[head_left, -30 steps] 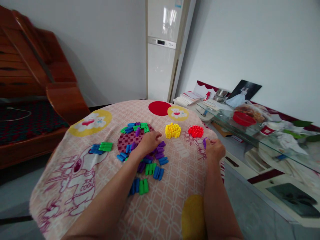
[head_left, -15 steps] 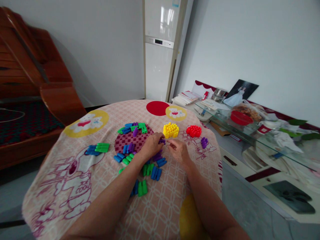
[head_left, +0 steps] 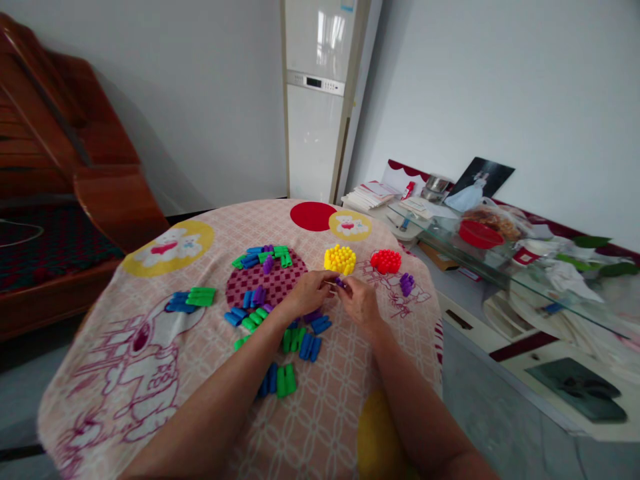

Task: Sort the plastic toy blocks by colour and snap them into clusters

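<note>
My left hand (head_left: 311, 292) and my right hand (head_left: 361, 300) meet above the table, both closed at the fingertips. Between them is a small purple plastic piece (head_left: 341, 283), mostly covered by the fingers. Just beyond lies a cluster of small yellow round-headed pieces (head_left: 340, 259), with a cluster of red ones (head_left: 386, 261) to its right. A purple group of pieces (head_left: 407, 285) rests right of my right hand. Around my left forearm lie blue tubes (head_left: 311, 347) and green tubes (head_left: 287, 381) in small bunches. Some purple pieces under my left hand are partly hidden.
A patterned cloth covers the round table (head_left: 200, 373). More blue and green bunches (head_left: 201, 297) sit at the left. To the right stands a glass-topped cabinet (head_left: 520, 280) with a red bowl (head_left: 481, 234) and papers. A wooden seat (head_left: 110, 200) is at far left.
My right hand has moved in to meet my left, and its fingers have closed on the purple piece. That piece has shifted slightly right. The view has shifted a little.
</note>
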Demonstrator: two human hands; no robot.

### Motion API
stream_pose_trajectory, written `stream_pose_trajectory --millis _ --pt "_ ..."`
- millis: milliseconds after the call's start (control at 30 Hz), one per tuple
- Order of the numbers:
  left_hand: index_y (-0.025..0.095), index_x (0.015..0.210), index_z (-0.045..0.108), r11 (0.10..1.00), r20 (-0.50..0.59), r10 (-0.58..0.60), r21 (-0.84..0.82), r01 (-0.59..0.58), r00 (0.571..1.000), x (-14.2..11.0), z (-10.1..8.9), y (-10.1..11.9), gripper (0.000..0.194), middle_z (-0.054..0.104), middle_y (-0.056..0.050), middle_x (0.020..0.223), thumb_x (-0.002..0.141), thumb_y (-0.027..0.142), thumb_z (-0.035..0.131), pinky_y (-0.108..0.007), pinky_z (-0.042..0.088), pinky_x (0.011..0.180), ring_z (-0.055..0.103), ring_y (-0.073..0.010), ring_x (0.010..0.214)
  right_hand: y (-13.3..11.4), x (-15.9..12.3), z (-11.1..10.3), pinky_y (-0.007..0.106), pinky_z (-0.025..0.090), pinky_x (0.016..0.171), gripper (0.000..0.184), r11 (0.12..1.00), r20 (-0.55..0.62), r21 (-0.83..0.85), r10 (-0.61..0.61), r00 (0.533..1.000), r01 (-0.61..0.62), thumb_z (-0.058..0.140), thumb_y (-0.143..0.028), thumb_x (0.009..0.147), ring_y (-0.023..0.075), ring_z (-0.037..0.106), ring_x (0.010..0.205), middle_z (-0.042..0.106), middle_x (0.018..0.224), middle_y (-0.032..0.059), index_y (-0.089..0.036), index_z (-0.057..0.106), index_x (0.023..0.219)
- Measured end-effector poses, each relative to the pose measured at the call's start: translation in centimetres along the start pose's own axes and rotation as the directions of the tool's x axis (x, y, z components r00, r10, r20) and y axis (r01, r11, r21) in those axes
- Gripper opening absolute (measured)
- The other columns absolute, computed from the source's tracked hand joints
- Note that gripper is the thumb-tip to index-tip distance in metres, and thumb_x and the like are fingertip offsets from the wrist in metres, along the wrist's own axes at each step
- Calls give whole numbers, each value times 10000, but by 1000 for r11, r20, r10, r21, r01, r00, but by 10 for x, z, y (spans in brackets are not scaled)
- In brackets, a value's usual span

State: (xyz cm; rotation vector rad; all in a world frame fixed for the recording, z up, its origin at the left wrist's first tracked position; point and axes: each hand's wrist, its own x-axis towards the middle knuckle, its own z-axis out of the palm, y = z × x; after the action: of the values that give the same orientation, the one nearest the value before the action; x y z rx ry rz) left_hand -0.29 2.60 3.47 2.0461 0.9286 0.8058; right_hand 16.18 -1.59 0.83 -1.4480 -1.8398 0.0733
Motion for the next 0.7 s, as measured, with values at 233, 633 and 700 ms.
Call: stream_pose_trajectory --millis 233,633,700 --pt "143 1166 674 999 -23 4 -49 -5 1000 -1 -10 -2 399 730 -117 1099 809 246 528 -355 570 835 700 -217 965 41 6 -35 267 466 715 194 934 -258 -73 320 911 -349 596 -284 815 188 650 727 735 814 87 -146 722 866" --pt "151 1070 713 997 -18 -31 75 32 999 -1 -20 -3 347 746 -88 1062 810 302 541 -314 546 811 695 -212 920 67 3 -67 283 399 641 272 550 -407 -491 540 737 -675 555 -333 897 217 650 765 730 897 127 -192 745 1032" --pt "147 1072 712 996 -13 -28 85 29 1000 -1 -21 -2 346 744 -90 1070 811 292 537 -312 541 813 696 -210 911 67 4 -66 290 412 647 265 530 -393 -516 552 736 -673 561 -336 902 225 661 780 730 908 128 -198 741 1040"
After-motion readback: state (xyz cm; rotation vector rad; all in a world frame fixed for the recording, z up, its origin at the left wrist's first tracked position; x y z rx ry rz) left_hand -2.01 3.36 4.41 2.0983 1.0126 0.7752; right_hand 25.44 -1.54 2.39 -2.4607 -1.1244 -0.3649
